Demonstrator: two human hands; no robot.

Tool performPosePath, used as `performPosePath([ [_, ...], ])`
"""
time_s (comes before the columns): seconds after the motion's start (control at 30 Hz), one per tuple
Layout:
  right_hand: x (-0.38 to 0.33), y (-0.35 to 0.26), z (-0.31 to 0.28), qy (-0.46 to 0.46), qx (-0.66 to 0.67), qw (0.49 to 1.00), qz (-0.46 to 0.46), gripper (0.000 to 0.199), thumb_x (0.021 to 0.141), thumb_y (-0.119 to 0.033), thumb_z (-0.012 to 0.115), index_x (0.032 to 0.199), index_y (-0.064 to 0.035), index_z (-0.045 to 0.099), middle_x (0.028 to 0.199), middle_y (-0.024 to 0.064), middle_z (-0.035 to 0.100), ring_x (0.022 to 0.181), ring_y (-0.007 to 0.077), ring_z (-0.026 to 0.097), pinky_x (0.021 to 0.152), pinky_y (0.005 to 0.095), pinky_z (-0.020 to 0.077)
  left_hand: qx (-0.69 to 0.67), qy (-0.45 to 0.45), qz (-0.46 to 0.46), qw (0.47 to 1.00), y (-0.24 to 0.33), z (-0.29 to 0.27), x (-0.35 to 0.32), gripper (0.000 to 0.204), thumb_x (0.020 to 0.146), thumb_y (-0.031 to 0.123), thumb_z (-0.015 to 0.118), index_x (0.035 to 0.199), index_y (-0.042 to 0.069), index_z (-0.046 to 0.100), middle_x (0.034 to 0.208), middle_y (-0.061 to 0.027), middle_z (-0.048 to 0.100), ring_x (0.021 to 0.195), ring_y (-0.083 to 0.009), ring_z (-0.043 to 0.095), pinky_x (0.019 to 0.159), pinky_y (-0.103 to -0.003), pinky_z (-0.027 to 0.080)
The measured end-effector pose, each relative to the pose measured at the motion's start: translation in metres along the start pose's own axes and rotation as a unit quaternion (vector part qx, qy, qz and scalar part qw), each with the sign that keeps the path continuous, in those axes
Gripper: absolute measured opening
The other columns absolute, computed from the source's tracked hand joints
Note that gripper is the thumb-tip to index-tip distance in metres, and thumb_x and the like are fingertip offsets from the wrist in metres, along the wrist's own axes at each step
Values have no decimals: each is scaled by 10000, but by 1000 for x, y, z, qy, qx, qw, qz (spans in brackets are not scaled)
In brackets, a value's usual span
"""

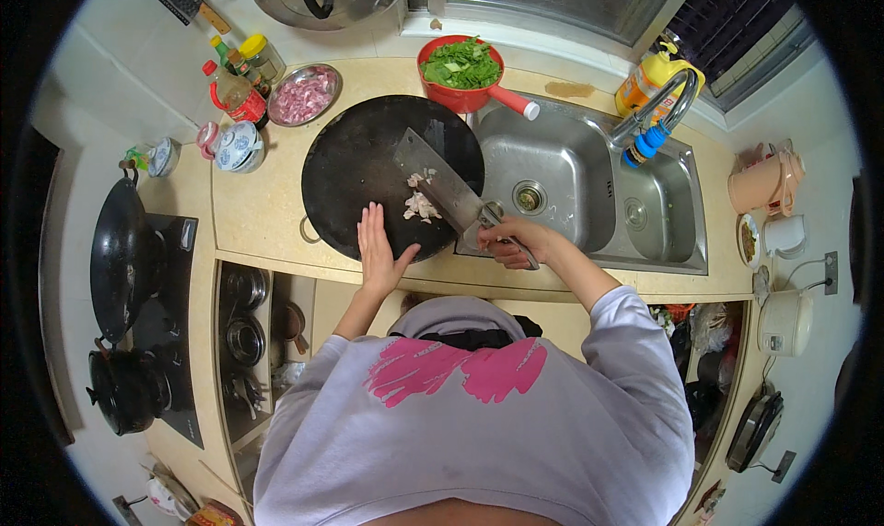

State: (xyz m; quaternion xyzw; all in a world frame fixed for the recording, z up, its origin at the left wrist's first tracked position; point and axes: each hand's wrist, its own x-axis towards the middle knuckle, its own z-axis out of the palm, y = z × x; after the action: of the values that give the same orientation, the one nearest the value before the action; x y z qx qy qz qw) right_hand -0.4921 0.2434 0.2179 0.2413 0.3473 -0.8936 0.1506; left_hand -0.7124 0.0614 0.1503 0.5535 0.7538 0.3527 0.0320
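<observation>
My right hand (513,240) is closed around the handle of a cleaver (435,181). Its broad blade reaches up and left over a round black chopping board (354,162) with a ring at its lower left edge. Just left of the blade lies a small heap of chopped pale pieces (422,206), perhaps garlic or meat. My left hand (378,246) rests flat near the board's front edge, fingers stretched out, holding nothing. Beyond the board's upper left stands a metal plate of sliced pink meat (304,95).
A red handled colander (479,95) of chopped greens stands behind the board, beside a double steel sink (543,148) with a faucet (681,88). Left are bottles (238,93), lidded jars (239,146) and a stove with a wok (122,259) and black pot (124,392). Open cupboards lie below.
</observation>
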Motion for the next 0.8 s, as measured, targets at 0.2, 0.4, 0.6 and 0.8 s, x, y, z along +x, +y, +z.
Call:
performPosePath([
  [0.2,-1,10,7,-64,57,996,3,263,920,-260,472,897,-6,537,432,-23,317,314,82,309,269,231,252,36,-41,132,990,41,-19,45,782,764,191,656,1370,-45,223,1424,-225,238,1335,-371,197,1081,-480,140],
  [0.4,-2,18,10,-87,128,988,10,269,925,-256,461,913,3,531,453,-28,325,327,75,316,265,231,248,33,-90,168,981,42,-7,56,736,795,206,629,1357,-58,235,1410,-243,248,1321,-363,234,1079,-427,211],
  [0.6,-5,2,5,54,-88,994,-45,297,877,-280,538,941,10,539,500,1,402,353,100,387,292,249,304,41,-111,129,985,-5,13,27,534,866,197,549,1283,-80,365,1335,-256,370,1279,-360,321,1064,-417,257],
  [0.8,28,-27,-12,376,-660,640,-116,408,776,-292,655,1001,21,524,698,190,607,694,342,619,597,405,500,-44,-2,79,996,-10,18,22,189,805,60,587,976,-3,638,1038,-152,613,974,-321,565,831,-370,457],
])
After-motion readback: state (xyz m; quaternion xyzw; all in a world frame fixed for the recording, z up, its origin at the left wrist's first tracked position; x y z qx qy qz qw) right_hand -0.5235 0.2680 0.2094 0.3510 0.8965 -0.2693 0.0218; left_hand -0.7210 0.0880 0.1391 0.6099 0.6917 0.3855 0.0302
